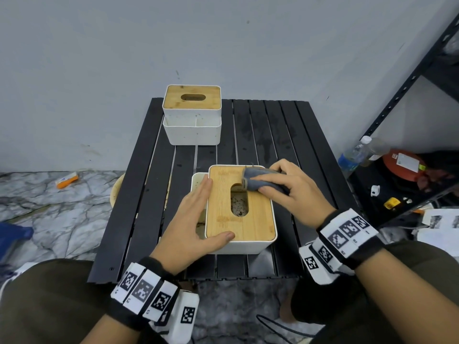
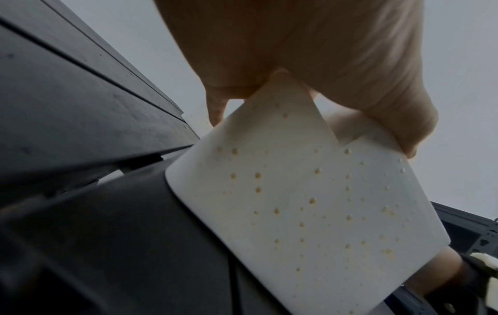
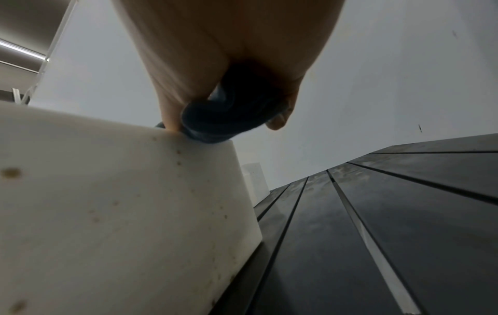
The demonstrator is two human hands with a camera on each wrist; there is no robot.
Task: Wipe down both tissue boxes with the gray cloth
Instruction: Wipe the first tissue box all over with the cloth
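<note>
Bamboo lid of the near tissue box [image 1: 242, 219] is lying under the gray cloth [image 1: 260, 182], which the right hand [image 1: 295, 192] is clutching at the far right edge. The left hand [image 1: 196, 219], fingers straight, is bracing the left edge. The far tissue box [image 1: 192, 115] is sitting at the black table [image 1: 285, 135]'s back-left corner, well apart.

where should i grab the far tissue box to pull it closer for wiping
Take the far tissue box by its white side walls, left and right, reaching over from above. It stands upright and unobstructed; its bamboo lid may lift off if gripped alone.
</note>
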